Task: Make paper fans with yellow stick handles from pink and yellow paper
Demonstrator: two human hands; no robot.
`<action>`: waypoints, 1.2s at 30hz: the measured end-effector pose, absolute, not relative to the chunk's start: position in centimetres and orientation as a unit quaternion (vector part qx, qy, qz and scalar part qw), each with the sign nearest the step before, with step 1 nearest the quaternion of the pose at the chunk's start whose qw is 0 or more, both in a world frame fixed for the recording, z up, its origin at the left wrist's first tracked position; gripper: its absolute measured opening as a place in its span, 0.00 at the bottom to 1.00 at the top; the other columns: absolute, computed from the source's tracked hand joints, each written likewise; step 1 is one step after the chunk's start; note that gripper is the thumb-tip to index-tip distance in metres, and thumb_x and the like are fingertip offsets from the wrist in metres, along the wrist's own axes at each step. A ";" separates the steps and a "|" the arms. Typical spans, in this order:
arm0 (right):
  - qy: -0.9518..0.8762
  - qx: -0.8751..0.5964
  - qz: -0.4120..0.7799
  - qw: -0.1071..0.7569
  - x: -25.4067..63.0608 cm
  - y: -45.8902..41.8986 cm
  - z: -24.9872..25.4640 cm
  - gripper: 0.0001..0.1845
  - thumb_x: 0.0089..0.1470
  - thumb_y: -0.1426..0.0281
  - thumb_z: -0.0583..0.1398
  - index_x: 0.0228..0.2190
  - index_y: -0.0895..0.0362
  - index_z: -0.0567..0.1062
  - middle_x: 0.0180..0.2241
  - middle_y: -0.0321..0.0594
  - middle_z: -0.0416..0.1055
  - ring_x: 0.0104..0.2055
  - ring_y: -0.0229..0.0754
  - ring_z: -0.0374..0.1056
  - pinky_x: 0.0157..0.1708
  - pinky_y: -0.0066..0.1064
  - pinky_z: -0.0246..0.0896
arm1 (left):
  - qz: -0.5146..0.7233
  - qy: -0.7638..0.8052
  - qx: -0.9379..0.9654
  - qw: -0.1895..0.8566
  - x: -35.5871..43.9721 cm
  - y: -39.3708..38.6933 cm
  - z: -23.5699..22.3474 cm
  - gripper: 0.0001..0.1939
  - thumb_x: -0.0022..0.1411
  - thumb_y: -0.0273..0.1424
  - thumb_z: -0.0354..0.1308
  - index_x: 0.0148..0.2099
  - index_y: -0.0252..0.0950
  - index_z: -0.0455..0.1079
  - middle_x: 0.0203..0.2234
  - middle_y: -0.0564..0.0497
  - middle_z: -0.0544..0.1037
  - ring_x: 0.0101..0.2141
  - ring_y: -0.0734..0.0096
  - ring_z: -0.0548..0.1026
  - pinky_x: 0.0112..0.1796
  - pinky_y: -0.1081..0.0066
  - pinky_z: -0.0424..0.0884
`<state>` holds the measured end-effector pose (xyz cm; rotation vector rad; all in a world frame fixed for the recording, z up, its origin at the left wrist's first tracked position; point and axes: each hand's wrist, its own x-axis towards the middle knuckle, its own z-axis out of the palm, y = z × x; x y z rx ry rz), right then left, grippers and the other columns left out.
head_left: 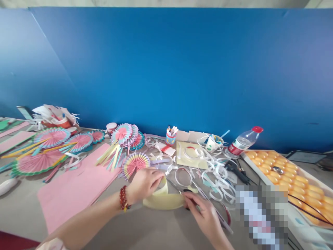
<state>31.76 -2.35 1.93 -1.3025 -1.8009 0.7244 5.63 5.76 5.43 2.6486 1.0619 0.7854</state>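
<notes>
A pale yellow paper strip [164, 202] is stretched between my two hands, low over the grey table, its left part curling upward. My left hand [144, 184], with a red beaded bracelet at the wrist, is closed on the curled upper part. With thumb and fingers, my right hand [201, 210] pinches the strip's right end. Just behind the right fingers shows a dark-handled metal tool, partly hidden; whether the hand touches it I cannot tell. A pleated paper rosette [135, 165] in pink and yellow lies behind my left hand.
Pink paper sheets [75, 184] and more rosettes [53, 137] lie leftward. Behind my right hand are tangled white strips [220, 180], a tape ring [183, 177] and a pen cup [170, 139]. A tilted water bottle [241, 143] and an orange bumpy pad [283, 172] are at right.
</notes>
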 end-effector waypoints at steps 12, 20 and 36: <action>-0.750 -0.484 0.294 0.343 30.2 -1.9 2.1 0.13 0.65 0.65 0.54 0.42 0.52 0.78 0.30 0.38 0.78 0.28 0.39 0.74 0.32 0.25 0.68 | 0.352 0.458 0.814 0.059 2.6 10.5 7.5 0.11 0.70 0.28 0.48 0.43 0.38 0.74 0.34 0.49 0.81 0.32 0.67 0.78 0.34 0.71 0.70; -0.764 -0.460 0.208 0.402 31.3 -2.5 2.1 0.10 0.63 0.70 0.57 0.43 0.51 0.77 0.35 0.37 0.79 0.34 0.38 0.77 0.36 0.22 0.71 | 0.280 0.323 0.904 -0.034 4.2 12.7 5.7 0.13 0.69 0.26 0.50 0.52 0.38 0.72 0.52 0.44 0.75 0.55 0.58 0.70 0.56 0.55 0.65; -0.818 -0.445 0.131 0.340 30.9 -4.4 -0.2 0.12 0.62 0.73 0.56 0.41 0.52 0.78 0.42 0.42 0.80 0.44 0.44 0.77 0.43 0.31 0.74 | 0.158 0.248 0.946 0.136 1.3 2.0 2.4 0.31 0.61 0.50 0.60 0.59 0.36 0.66 0.57 0.39 0.71 0.55 0.51 0.69 0.56 0.51 0.64</action>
